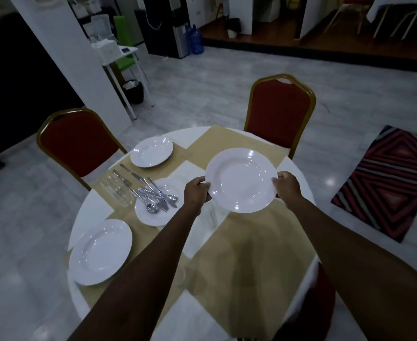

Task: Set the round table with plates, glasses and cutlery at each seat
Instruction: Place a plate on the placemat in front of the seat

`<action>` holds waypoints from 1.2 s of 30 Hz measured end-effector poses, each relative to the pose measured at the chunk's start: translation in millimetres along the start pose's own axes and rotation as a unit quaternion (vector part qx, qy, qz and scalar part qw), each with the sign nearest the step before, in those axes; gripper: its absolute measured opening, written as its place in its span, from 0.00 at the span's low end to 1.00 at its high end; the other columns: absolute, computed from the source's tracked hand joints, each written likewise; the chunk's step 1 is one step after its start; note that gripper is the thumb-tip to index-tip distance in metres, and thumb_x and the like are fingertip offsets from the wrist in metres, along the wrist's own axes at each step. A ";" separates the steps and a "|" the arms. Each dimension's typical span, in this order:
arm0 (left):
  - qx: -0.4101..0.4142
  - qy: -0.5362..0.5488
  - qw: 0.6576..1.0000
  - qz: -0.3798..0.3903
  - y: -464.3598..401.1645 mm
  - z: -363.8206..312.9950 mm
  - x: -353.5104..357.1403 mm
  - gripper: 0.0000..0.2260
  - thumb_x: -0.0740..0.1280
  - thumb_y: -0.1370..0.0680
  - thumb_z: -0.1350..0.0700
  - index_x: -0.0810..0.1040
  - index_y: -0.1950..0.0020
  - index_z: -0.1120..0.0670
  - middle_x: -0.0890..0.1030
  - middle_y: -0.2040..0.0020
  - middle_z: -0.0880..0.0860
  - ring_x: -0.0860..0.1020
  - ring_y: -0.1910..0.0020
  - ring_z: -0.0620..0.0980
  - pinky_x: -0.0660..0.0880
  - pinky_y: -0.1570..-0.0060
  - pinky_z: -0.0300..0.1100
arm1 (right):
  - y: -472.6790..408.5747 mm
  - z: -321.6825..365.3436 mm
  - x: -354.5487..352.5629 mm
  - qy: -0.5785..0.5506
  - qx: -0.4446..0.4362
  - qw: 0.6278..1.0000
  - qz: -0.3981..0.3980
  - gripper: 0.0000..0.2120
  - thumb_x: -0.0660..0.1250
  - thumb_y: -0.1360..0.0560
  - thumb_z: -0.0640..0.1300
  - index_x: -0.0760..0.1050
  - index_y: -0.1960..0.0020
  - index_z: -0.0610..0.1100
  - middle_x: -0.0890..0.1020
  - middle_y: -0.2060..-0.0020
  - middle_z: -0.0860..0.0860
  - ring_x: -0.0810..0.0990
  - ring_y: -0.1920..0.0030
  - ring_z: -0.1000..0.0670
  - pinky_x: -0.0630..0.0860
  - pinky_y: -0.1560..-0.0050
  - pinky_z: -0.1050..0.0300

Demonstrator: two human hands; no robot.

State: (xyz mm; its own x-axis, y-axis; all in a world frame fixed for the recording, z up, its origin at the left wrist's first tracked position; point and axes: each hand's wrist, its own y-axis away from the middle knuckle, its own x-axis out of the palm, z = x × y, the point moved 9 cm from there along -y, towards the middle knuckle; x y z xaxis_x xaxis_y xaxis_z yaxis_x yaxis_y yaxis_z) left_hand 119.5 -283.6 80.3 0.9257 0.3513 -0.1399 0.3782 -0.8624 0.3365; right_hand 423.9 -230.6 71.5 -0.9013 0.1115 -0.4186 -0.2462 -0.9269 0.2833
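I hold a white plate [240, 179] above the round table [239, 254], tilted toward me, over its far right side. My left hand [197, 190] grips its left rim and my right hand [286, 187] its right rim. One white plate [151, 152] lies at the far left seat, another [100, 252] at the near left edge. A smaller plate [157, 205] near the middle carries a pile of cutlery [153, 193]. Clear glasses [116, 190] stand just left of it.
Two red chairs with gold frames stand at the table, one at the far left [77, 143], one at the far right [280, 112]. A striped rug [389, 183] lies on the floor to the right. A white side table [121, 60] stands behind a pillar.
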 end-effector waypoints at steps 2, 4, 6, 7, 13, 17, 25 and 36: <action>-0.002 -0.001 1.000 0.006 16.4 16.5 8.7 0.09 0.63 0.24 0.63 0.80 0.46 0.56 0.81 0.59 0.55 0.80 0.65 0.48 0.80 0.63 0.40 | 11.1 -16.0 -12.5 0.015 -0.010 1.000 0.003 0.09 0.61 0.25 0.42 0.75 0.49 0.39 0.77 0.56 0.47 0.75 0.56 0.46 0.74 0.58 0.55; 0.001 -0.005 1.000 0.016 29.3 32.6 17.2 0.10 0.63 0.24 0.62 0.79 0.45 0.57 0.82 0.58 0.55 0.81 0.63 0.49 0.81 0.62 0.40 | 20.4 -28.5 -22.7 0.030 -0.020 0.999 0.008 0.06 0.61 0.25 0.41 0.74 0.53 0.39 0.76 0.60 0.48 0.73 0.58 0.47 0.69 0.63 0.58; -0.002 -0.017 1.000 0.020 41.4 49.3 22.7 0.10 0.63 0.23 0.61 0.79 0.44 0.57 0.82 0.58 0.58 0.82 0.61 0.51 0.82 0.58 0.44 | 27.6 -43.2 -30.1 0.034 -0.023 0.999 0.016 0.04 0.61 0.25 0.41 0.73 0.56 0.41 0.75 0.62 0.49 0.73 0.59 0.48 0.68 0.65 0.60; -0.001 -0.021 1.000 0.022 46.6 57.5 25.0 0.10 0.63 0.23 0.61 0.79 0.44 0.57 0.82 0.57 0.59 0.82 0.59 0.52 0.82 0.56 0.45 | 30.8 -51.0 -32.9 0.034 -0.023 0.999 0.020 0.04 0.61 0.25 0.41 0.72 0.57 0.42 0.75 0.64 0.50 0.73 0.60 0.48 0.68 0.65 0.59; -0.005 -0.079 0.996 0.033 79.5 105.6 27.7 0.10 0.64 0.23 0.60 0.78 0.43 0.57 0.82 0.56 0.60 0.83 0.59 0.54 0.83 0.57 0.46 | 56.9 -102.5 -36.7 0.043 0.001 0.998 0.043 0.06 0.62 0.24 0.42 0.74 0.52 0.41 0.78 0.57 0.47 0.76 0.58 0.47 0.73 0.64 0.59; -0.041 -0.096 0.994 0.039 101.5 140.8 18.2 0.09 0.64 0.22 0.61 0.78 0.42 0.58 0.82 0.56 0.57 0.83 0.57 0.54 0.82 0.58 0.45 | 71.0 -142.6 -25.9 0.066 0.031 0.995 0.072 0.08 0.64 0.27 0.43 0.76 0.50 0.40 0.81 0.53 0.42 0.80 0.51 0.41 0.78 0.51 0.46; -0.100 -0.127 0.986 0.028 132.6 201.8 -25.1 0.09 0.64 0.22 0.60 0.78 0.42 0.58 0.83 0.54 0.57 0.83 0.56 0.55 0.83 0.57 0.48 | 112.5 -187.7 13.3 0.121 0.070 0.977 0.160 0.09 0.66 0.25 0.44 0.75 0.50 0.39 0.81 0.54 0.40 0.80 0.52 0.40 0.78 0.51 0.45; -0.114 -0.120 0.985 0.054 150.2 224.3 -48.9 0.09 0.64 0.22 0.62 0.78 0.42 0.59 0.82 0.57 0.59 0.82 0.63 0.50 0.80 0.66 0.36 | 141.0 -215.3 34.8 0.059 0.149 0.964 0.213 0.08 0.65 0.25 0.35 0.72 0.47 0.33 0.78 0.52 0.36 0.79 0.55 0.42 0.81 0.61 0.50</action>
State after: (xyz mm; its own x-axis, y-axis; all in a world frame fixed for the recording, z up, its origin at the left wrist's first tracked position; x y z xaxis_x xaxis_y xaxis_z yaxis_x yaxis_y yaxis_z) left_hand 130.5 -512.1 -71.2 0.9434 0.1427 -0.2995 0.2946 -0.7753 0.5586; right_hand 434.6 -434.6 -88.8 -0.9010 -0.3140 -0.2995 0.0297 -0.7332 0.6793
